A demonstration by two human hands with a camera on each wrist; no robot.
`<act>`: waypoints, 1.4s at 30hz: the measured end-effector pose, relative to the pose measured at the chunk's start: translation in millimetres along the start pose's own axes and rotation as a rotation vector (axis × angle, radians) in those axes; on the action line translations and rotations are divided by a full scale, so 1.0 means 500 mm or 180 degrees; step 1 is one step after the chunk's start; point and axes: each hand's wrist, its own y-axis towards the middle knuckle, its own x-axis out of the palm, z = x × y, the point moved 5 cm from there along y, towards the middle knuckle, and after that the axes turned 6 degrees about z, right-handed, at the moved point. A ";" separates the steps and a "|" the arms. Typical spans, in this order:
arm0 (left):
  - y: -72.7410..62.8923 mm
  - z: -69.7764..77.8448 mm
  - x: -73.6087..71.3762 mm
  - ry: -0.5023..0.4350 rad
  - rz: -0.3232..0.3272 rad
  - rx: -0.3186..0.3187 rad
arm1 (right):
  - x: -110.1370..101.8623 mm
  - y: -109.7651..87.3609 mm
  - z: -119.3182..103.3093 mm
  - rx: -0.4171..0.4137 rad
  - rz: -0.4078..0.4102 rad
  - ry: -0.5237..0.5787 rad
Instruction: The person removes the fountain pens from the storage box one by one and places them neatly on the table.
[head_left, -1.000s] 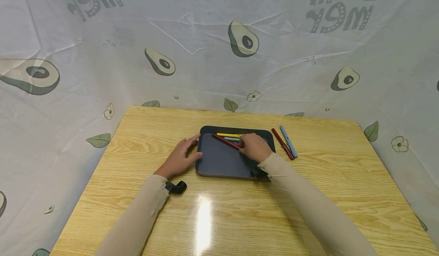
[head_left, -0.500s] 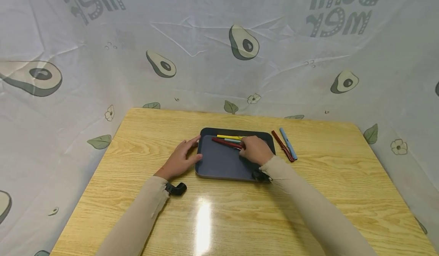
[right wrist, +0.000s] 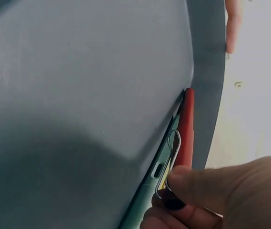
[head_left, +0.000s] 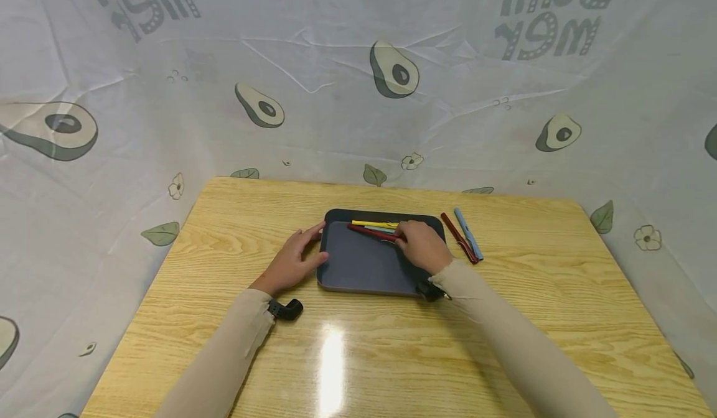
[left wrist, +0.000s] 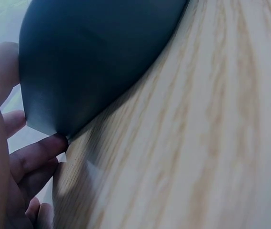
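A shallow dark grey tray [head_left: 358, 272] lies on the table. My right hand [head_left: 424, 244] reaches inside it and pinches a red pen [right wrist: 187, 124] by its wire-clip end, between thumb and fingers. Just behind the red pen lie a light blue pen [head_left: 381, 229] and a yellow pen [head_left: 370, 223], roughly side by side; their right ends are hidden by the hand. In the right wrist view the blue pen [right wrist: 145, 202] looks greenish. My left hand [head_left: 288, 261] touches the tray's left side with spread, fairly straight fingers, also seen against the tray wall [left wrist: 102, 62] in the left wrist view.
Right of the tray, another red pen [head_left: 459, 237] and another light blue pen [head_left: 468, 234] lie on the wooden table [head_left: 538, 281], their near ends together. A white cloth with avocado prints [head_left: 336, 125] hangs behind the table. Each wrist wears a black camera mount [head_left: 287, 309].
The red pen in my right hand has swung from a steeper slant to nearly in line with the blue and yellow pens. My left hand stays at the tray's side.
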 end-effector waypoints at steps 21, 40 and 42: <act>-0.002 0.007 -0.002 -0.0018 -0.0024 -0.0003 | -0.025 -0.021 0.022 -0.0002 0.0381 0.0237; 0.008 0.006 -0.006 0.0045 -0.0082 -0.0053 | -0.030 -0.019 0.038 0.0083 0.0332 0.0295; 0.009 0.008 -0.008 0.0038 -0.0079 -0.0052 | -0.032 -0.019 0.041 0.0084 0.0325 0.0280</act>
